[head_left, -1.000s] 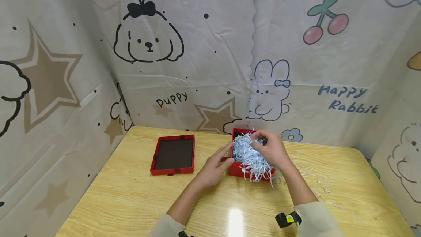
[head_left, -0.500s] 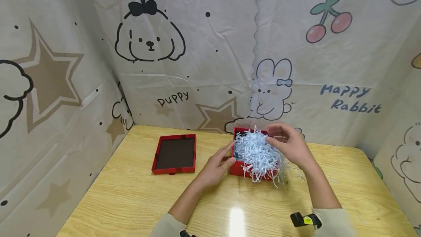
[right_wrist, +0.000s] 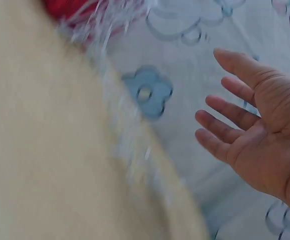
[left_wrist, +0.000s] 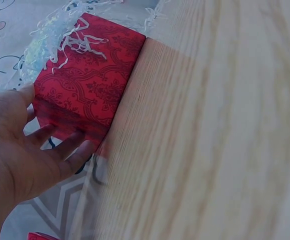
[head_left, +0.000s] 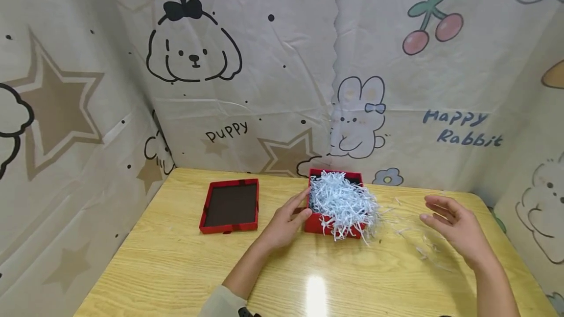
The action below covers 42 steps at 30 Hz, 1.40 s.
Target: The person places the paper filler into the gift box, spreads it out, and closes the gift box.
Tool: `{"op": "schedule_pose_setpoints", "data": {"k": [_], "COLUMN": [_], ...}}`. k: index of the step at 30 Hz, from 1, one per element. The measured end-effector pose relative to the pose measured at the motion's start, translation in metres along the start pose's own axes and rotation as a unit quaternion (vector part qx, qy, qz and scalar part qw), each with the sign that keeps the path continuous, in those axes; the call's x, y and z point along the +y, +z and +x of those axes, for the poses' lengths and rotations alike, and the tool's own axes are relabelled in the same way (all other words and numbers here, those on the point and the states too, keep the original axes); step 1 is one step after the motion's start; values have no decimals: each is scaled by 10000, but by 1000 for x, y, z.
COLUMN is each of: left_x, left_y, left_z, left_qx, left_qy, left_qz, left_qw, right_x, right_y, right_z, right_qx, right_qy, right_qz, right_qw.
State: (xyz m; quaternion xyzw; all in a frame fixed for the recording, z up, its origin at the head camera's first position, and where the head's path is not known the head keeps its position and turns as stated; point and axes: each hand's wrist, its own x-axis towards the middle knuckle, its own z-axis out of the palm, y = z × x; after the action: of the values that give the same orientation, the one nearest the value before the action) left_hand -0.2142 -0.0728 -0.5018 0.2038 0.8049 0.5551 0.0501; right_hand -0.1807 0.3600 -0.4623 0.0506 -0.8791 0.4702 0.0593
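While the left hand [head_left: 284, 221] rests with nearly straight fingers against the left wall of the small red patterned cardboard box [head_left: 318, 224], its thumb laid along the top edge, the right hand [head_left: 456, 224] hovers off to the right with its palm turned toward the box and its fingers spread and relaxed, holding nothing. That box stands near the far edge of the light wooden worktop [head_left: 185, 268], about midway along it, and is heaped with pale blue-white shredded paper [head_left: 345, 202] that spills over its near-right corner onto the wood. Loose strands of the same shredded paper [head_left: 418, 243] lie scattered on the worktop between the box and the right hand, nearer the right edge. The left wrist view shows the left hand's fingers [left_wrist: 60, 150] flat on the box's side [left_wrist: 90, 95], steadying rather than clasping it. In the right wrist view the open right palm [right_wrist: 265, 145] faces the blurred box. Seen from the head view, the box's long axis runs from the near edge toward the far edge, so its long sides face left and right, one to each hand; the left hand is touching it, the right hand stands well apart from it, with the strays nearest. A flat red box lid [head_left: 230, 206], dark inside, lies open-side up toward the far-left corner, apart from both hands.
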Motion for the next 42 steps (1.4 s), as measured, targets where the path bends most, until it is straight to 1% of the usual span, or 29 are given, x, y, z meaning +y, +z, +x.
{"op": "schedule_pose_setpoints", "data": {"k": [3, 6, 10, 12, 14, 19, 23, 29, 33, 35, 39, 42], "left_x": [0, 0, 1, 1, 0, 0, -1, -1, 0, 1, 1, 1], "left_y": [-1, -1, -1, 0, 0, -1, 0, 1, 2, 2, 1, 2], "left_z": [0, 0, 0, 0, 0, -2, -1, 0, 0, 0, 0, 0], "left_qx": [25, 13, -18, -16, -5, -34, -27, -6, 25, 15, 0, -6], "left_qy": [-3, 19, 73, 92, 124, 76, 71, 78, 75, 86, 93, 83], "left_qz": [-21, -36, -58, -61, -67, -94, -122, -159, -126, -111, -81, -86], "left_qw": [10000, 10000, 10000, 9999, 9999, 9999, 9999, 9998, 9999, 9999, 9999, 9999], "right_x": [23, 40, 53, 54, 52, 43, 36, 28, 25, 24, 22, 23], "right_y": [-1, 6, 20, 27, 35, 58, 74, 91, 100, 103, 107, 108], "right_z": [-12, -24, -31, -30, -24, -8, 7, 21, 26, 27, 27, 26], "right_qx": [-85, -133, -80, -100, -147, -320, -485, -699, -827, -819, -556, -248], "right_qy": [199, 261, 38, -102, -231, -318, -391, -567, -851, -1012, -1193, -1115], "right_qz": [150, 411, 670, 775, 866, 1033, 1033, 662, 368, 217, -279, -606], "right_qw": [9997, 9987, 9977, 9969, 9959, 9936, 9927, 9937, 9923, 9912, 9909, 9916]}}
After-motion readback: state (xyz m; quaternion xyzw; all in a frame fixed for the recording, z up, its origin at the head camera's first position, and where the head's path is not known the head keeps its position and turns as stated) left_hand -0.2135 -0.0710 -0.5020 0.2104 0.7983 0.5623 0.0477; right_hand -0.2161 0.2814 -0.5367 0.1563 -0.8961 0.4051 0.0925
